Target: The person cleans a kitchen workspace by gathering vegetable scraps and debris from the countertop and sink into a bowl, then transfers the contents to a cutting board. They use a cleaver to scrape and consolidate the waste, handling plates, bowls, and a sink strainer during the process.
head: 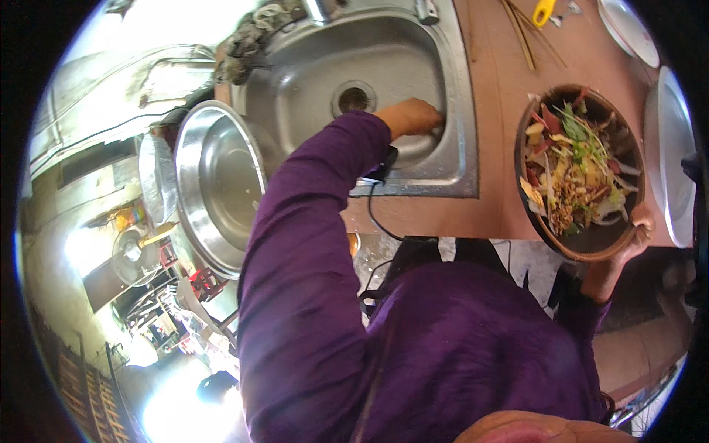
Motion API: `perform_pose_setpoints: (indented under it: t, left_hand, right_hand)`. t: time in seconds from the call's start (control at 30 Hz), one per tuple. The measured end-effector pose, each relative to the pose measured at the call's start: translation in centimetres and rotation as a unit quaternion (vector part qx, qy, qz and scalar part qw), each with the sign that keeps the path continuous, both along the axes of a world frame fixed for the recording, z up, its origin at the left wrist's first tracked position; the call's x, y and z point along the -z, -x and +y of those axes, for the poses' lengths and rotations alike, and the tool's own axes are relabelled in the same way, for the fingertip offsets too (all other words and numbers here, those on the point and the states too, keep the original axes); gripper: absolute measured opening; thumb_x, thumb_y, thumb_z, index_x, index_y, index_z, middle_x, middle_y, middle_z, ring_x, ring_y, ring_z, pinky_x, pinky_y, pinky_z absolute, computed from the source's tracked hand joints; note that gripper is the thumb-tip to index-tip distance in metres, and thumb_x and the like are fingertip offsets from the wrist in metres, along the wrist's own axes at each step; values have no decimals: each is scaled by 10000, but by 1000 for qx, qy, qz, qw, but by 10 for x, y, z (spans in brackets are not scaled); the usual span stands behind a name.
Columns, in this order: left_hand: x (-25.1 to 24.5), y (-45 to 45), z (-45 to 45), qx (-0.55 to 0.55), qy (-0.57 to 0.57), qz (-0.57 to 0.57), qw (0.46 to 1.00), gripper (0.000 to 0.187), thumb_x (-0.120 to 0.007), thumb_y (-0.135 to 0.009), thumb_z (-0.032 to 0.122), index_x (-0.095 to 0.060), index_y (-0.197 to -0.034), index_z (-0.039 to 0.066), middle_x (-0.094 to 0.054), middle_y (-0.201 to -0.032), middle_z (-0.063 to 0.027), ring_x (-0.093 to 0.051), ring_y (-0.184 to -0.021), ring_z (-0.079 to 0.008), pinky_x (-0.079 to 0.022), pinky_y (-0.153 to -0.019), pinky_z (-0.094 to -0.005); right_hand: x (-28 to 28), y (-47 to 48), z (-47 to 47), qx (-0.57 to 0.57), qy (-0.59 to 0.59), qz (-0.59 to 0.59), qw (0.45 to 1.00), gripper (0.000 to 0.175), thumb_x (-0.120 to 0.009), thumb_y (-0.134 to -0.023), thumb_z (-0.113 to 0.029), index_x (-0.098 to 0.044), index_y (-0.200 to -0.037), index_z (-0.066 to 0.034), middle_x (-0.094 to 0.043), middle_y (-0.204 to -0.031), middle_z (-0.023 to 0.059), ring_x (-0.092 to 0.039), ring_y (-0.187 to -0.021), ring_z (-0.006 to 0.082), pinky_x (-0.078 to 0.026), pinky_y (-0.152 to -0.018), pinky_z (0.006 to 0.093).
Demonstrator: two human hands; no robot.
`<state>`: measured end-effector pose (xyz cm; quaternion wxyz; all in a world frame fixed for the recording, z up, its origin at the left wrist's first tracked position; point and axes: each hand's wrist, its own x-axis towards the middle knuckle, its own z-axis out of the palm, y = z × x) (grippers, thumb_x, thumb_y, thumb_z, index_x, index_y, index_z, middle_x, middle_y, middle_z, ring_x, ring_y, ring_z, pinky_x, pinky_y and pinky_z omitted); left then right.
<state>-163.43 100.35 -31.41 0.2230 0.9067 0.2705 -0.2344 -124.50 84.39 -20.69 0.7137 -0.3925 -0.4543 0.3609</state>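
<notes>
My left hand reaches into the stainless steel sink, its fingers down at the right side of the basin. The hand looks curled, and its fingertips are hidden, so whether anything is in them does not show. At the right, my right hand grips the near rim of a dark bowl with a brown rim. Mixed food scraps, with vegetable peelings, green leaves and pale stems, fill much of the bowl. The basin's drain lies just left of my left hand.
A large metal basin holding clear liquid stands left of the sink. Dark crumpled cloth lies at the sink's back left corner. Thin sticks and a yellow-handled tool rest on the counter. A metal basin stands beyond the bowl.
</notes>
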Motion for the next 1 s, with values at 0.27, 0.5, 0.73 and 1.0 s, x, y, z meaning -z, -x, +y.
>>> perform_pose_setpoints:
  t: [0.27, 0.5, 0.73, 1.0]
  left_hand:
    - [-20, 10, 28, -156, 28, 56, 986, 170, -587, -720, 162, -619, -828, 34, -633, -804, -137, -623, -704, -290, -486, -644, -377]
    - [-218, 38, -6, -434, 12, -532, 727, 127, -617, -723, 119, -533, -736, 23, -582, -650, -95, -586, -554, -181, -465, -507, -273]
    - [-256, 19, -106, -427, -218, -436, 762, 176, -594, -738, 146, -571, -833, 0, -587, -709, -126, -585, -628, -264, -474, -581, -323]
    - [-281, 97, -167, -420, -82, -472, 771, 136, -550, -815, 109, -599, -923, 42, -595, -925, -90, -587, -700, -130, -479, -636, -237]
  right_hand:
    - [-1, -1, 7, -17, 51, 56, 997, 160, -434, -808, -64, -405, -653, -43, -485, -718, 63, -497, -666, 152, -452, -627, 282]
    - [-10, 32, 39, -132, 19, 18, 991, 199, -430, -802, -46, -393, -607, -35, -484, -667, 56, -490, -598, 137, -438, -552, 257]
    - [-33, 146, 60, -194, -20, -121, 973, 233, -479, -754, -173, -336, -603, -68, -344, -638, -32, -323, -589, 86, -260, -494, 217]
    - [-25, 213, 58, -378, -8, 21, 926, 164, -454, -776, -144, -458, -679, -11, -465, -699, 23, -443, -629, 108, -366, -549, 215]
